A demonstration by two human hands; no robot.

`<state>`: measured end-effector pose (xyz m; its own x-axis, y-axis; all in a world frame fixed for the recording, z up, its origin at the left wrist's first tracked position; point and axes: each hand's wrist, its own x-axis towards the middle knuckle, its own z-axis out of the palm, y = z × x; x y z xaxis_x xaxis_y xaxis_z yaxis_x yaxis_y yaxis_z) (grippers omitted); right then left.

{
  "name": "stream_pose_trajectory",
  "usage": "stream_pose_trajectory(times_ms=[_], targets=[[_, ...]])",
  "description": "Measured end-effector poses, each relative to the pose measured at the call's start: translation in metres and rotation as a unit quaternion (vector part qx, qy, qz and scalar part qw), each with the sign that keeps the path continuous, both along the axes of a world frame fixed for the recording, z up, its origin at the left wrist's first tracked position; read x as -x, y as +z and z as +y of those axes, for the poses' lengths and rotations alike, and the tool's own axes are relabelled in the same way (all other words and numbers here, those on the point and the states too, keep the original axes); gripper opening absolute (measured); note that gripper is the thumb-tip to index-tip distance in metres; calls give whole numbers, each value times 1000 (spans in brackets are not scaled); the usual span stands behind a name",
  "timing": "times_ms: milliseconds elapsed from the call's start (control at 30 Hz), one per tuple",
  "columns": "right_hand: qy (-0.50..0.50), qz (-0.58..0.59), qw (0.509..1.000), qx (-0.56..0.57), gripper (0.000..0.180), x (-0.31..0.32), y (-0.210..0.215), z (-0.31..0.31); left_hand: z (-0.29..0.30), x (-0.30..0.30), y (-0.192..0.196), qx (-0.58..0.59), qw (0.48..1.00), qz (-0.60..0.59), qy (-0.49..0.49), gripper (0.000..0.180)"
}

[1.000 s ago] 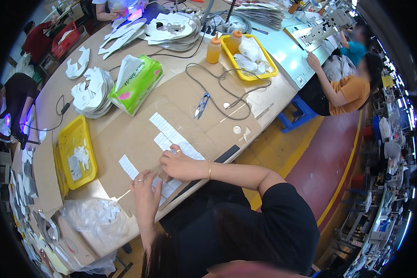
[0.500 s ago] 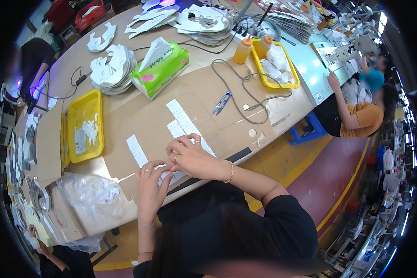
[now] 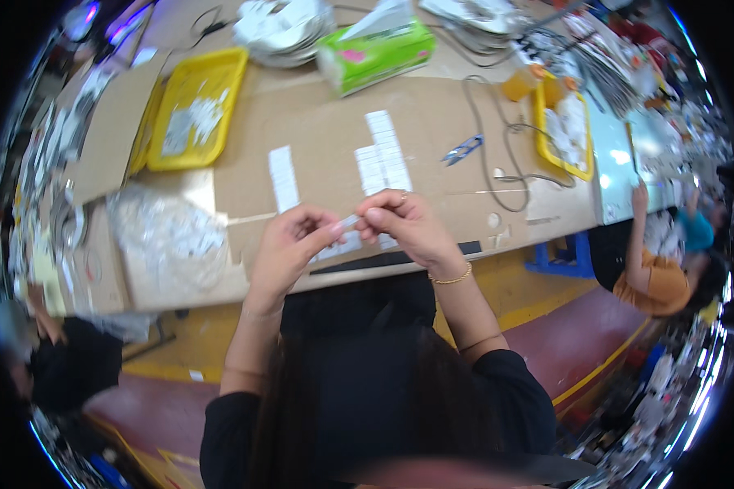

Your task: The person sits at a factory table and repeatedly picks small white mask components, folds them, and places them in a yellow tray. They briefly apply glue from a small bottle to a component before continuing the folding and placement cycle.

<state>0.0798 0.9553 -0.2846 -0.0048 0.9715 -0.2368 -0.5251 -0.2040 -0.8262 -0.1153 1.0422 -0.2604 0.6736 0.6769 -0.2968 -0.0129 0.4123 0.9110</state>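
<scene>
My left hand (image 3: 291, 243) and my right hand (image 3: 401, 222) are lifted a little above the cardboard-covered table (image 3: 318, 130) and pinch a small white strip (image 3: 347, 222) between their fingertips, one at each end. Just beyond my hands lie a row of white strips (image 3: 385, 155) and a single white strip (image 3: 283, 176). More white pieces lie on the table under my hands.
A yellow tray (image 3: 189, 106) of white pieces sits at the far left, a second yellow tray (image 3: 564, 129) at the right. A green tissue pack (image 3: 377, 50), blue snips (image 3: 463, 148), cables and a clear plastic bag (image 3: 167, 238) lie around. Another person (image 3: 661, 273) sits at right.
Both hands have lifted off the table and come together, now pinching one white strip between them. The view has swung, so the table looks rotated.
</scene>
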Motion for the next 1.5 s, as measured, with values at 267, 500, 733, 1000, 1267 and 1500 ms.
stream_pose_trajectory(times_ms=[267,500,733,1000,1267,1500], targets=[[12,118,993,-26,9,8,2,-4,-4,1,21,-57,997,41,-30,15],[28,35,997,-65,7,7,13,-7,-12,4,39,-125,990,58,-28,9],[24,-98,991,-88,13,11,32,-15,-17,6,56,-236,968,80,-35,8],[-26,-244,959,-144,15,16,44,-19,-20,7,56,-329,941,62,-41,8],[-49,-264,946,-181,15,18,48,-20,-21,10,60,-340,938,43,-56,11],[-50,-272,939,-204,16,18,50,-21,-23,9,63,-353,933,38,-55,13]])
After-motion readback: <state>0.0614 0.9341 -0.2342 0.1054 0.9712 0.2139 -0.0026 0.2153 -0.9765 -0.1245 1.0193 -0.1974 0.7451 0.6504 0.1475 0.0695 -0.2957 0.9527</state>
